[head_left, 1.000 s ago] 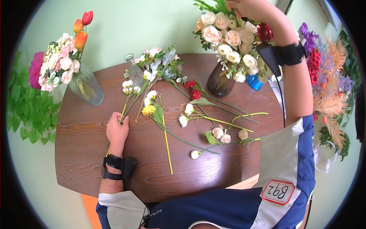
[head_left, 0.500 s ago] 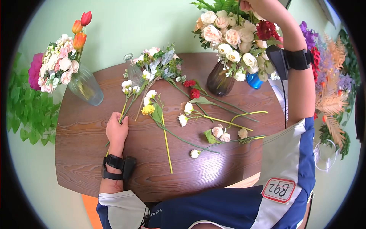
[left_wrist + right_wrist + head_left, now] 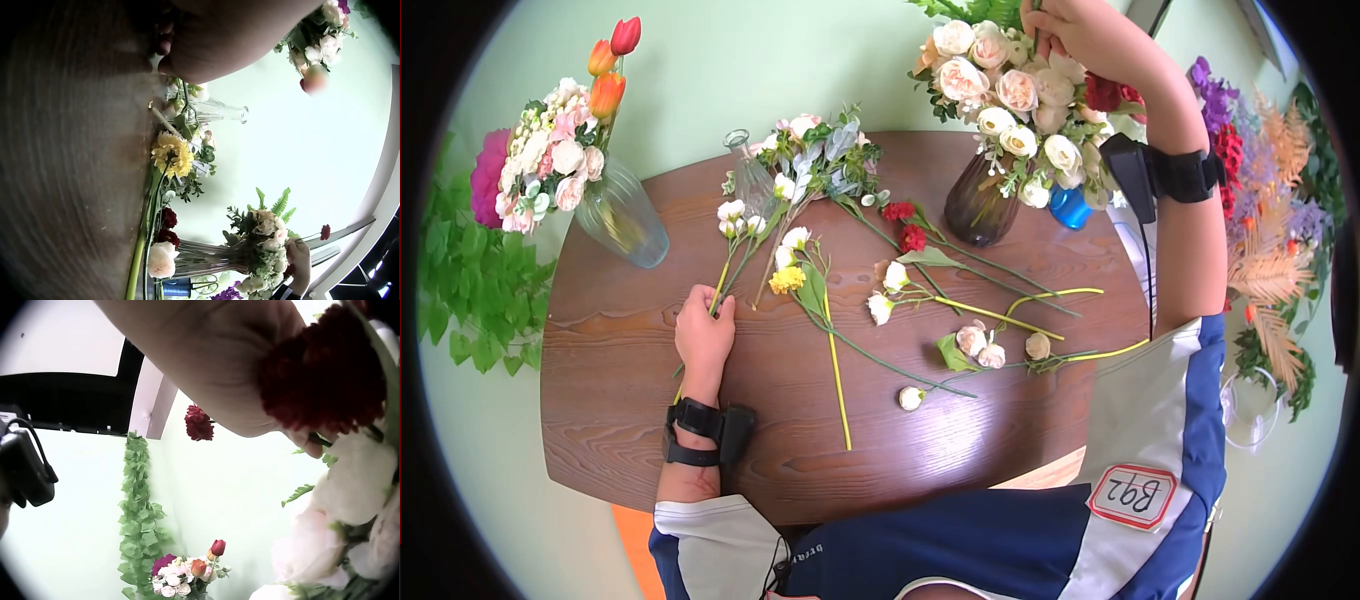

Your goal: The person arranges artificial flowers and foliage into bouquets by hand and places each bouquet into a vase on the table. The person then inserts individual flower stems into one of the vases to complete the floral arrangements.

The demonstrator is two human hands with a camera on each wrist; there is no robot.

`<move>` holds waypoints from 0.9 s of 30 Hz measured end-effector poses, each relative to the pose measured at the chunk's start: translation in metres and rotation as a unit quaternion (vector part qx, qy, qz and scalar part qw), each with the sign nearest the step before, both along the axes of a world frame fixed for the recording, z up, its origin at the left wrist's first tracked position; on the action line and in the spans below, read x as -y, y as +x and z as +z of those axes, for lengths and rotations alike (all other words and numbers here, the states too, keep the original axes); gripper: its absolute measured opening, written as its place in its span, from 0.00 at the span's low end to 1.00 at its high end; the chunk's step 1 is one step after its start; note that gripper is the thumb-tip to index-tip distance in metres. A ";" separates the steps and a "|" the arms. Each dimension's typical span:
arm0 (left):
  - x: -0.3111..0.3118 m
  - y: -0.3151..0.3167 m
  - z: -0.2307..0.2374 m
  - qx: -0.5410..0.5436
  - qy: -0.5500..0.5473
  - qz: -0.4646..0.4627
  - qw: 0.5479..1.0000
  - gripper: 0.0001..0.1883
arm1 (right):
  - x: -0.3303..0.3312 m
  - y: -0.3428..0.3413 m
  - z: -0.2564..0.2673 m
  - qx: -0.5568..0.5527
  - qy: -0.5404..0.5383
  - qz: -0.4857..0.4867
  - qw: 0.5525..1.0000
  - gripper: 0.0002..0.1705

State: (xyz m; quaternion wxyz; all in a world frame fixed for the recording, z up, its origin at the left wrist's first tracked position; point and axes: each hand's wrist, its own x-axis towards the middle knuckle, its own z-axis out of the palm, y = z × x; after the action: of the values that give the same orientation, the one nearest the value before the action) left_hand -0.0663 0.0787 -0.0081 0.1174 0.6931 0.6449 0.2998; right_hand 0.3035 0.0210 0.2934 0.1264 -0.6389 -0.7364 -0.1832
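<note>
Low over the table's left part, my left hand (image 3: pixel 705 335) grips the thin stems of small white flowers (image 3: pixel 731 211). My right hand (image 3: pixel 1090 38) is above the bouquet of cream roses (image 3: pixel 1017 90) in a dark glass vase (image 3: pixel 981 205), its fingers pinching a green stem. A red carnation (image 3: pixel 325 232) stands out beyond this hand in the left wrist view; the right wrist view also shows this red bloom (image 3: pixel 199 422) behind the hand. Another dark red flower (image 3: pixel 325 372) covers part of the fingers there.
Loose stems lie across the wooden table (image 3: pixel 620 400), with a yellow flower (image 3: pixel 786 279) and red carnations (image 3: pixel 911 237) among them. A clear bottle vase (image 3: pixel 752 185) stands at the back, a ribbed glass vase (image 3: pixel 625 215) at left. A blue spool (image 3: pixel 1068 207) sits beside the dark vase.
My right hand first rose and shifted right over the bouquet, then came down a little among the blooms, still pinching the stem. The left hand keeps its grip in the same place.
</note>
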 end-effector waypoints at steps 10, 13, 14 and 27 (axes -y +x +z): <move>-0.002 -0.002 -0.003 -0.005 0.005 -0.002 1.000 0.12 | 0.007 -0.006 -0.011 -0.013 0.003 -0.028 1.000 0.10; 0.000 0.000 0.000 -0.003 0.001 0.002 1.000 0.12 | 0.008 -0.005 -0.015 -0.002 0.090 0.071 0.993 0.11; 0.000 0.000 0.000 -0.001 0.002 0.002 1.000 0.12 | 0.009 -0.009 -0.015 0.022 0.171 0.193 0.966 0.12; 0.000 0.000 0.001 0.003 -0.004 -0.002 1.000 0.11 | 0.002 -0.004 0.000 -0.040 0.224 -0.058 0.972 0.11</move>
State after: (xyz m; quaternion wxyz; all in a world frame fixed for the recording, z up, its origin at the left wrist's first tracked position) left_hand -0.0661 0.0789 -0.0072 0.1227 0.6930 0.6446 0.2985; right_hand 0.2991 0.0189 0.2933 0.2848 -0.6425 -0.6327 -0.3253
